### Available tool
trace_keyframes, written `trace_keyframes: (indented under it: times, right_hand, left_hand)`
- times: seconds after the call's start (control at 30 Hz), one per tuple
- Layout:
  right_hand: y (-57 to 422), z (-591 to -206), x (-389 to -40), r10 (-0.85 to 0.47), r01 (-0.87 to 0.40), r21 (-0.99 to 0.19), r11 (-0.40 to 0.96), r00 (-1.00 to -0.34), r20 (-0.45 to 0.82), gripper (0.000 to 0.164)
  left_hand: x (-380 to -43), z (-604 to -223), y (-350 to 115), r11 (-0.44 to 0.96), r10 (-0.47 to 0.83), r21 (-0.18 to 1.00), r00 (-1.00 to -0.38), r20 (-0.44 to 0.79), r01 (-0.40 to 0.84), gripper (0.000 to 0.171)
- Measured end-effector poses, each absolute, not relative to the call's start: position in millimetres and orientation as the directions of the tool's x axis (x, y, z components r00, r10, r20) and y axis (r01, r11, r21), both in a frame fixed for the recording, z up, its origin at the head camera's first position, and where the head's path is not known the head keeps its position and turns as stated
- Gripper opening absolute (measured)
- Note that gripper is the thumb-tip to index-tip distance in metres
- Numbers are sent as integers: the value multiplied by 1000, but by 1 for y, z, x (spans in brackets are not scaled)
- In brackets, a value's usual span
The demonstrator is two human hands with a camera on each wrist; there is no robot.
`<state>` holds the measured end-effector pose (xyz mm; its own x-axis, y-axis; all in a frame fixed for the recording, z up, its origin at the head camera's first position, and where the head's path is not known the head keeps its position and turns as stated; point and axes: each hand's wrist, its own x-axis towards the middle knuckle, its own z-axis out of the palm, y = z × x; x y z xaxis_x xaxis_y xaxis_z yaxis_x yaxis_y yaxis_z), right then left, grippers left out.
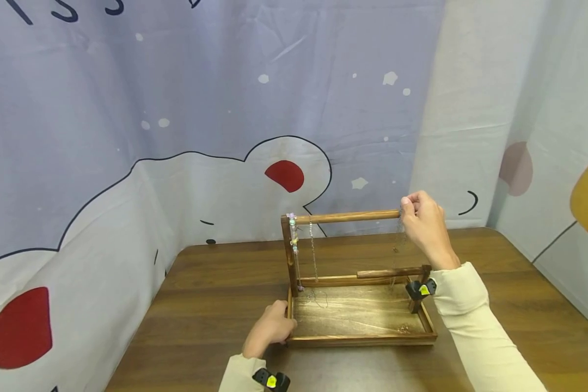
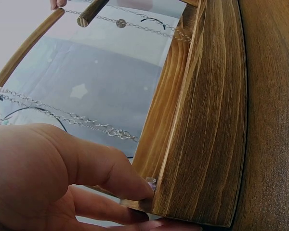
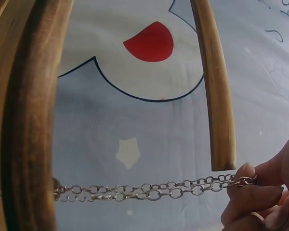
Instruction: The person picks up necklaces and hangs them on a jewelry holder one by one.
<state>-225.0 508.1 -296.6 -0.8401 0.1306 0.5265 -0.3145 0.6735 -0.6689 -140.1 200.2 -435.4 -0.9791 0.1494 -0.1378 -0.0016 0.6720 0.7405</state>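
Note:
A wooden jewelry stand with an upper bar [image 1: 353, 216], a shorter lower bar [image 1: 389, 273] and a tray base [image 1: 360, 342] stands on the table. My right hand [image 1: 426, 226] pinches a silver chain necklace [image 3: 155, 195] between thumb and fingertips, right at the upper bar's free end. The doubled chain hangs down behind the lower bar, with a small round pendant on it. My left hand [image 1: 273, 326] grips the tray's left wall near the front corner, thumb on the inner side. A pastel beaded strand [image 1: 293, 237] and another silver chain [image 1: 313, 250] hang at the bar's left end.
Small gold-coloured pieces [image 1: 403, 329] lie in the tray's front right corner. A short post [image 1: 414, 306] at the right carries the lower bar. Behind the brown wooden table [image 1: 215, 294] hangs a printed curtain [image 1: 215, 109].

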Motion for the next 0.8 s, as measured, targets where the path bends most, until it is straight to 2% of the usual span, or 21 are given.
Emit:
trace_keyframes:
  times: [0.3,0.53,0.8]
  right_hand:
    - [504,-291,-228,106,-303,-654,693,-855,508,27]
    - [500,-288,-227,81,-325,-632,703,-847,526,26]
    - [492,-288,-227,47,-361,-608,707,-834,549,24]
  left_hand:
    - [-140,-436,200,662,157,749,-979,-130,7,27]
    - [-141,-436,200,671,152,742,-980,-131,5,30]
    - [-140,-437,200,665,150,747,-981,-121,10,25]
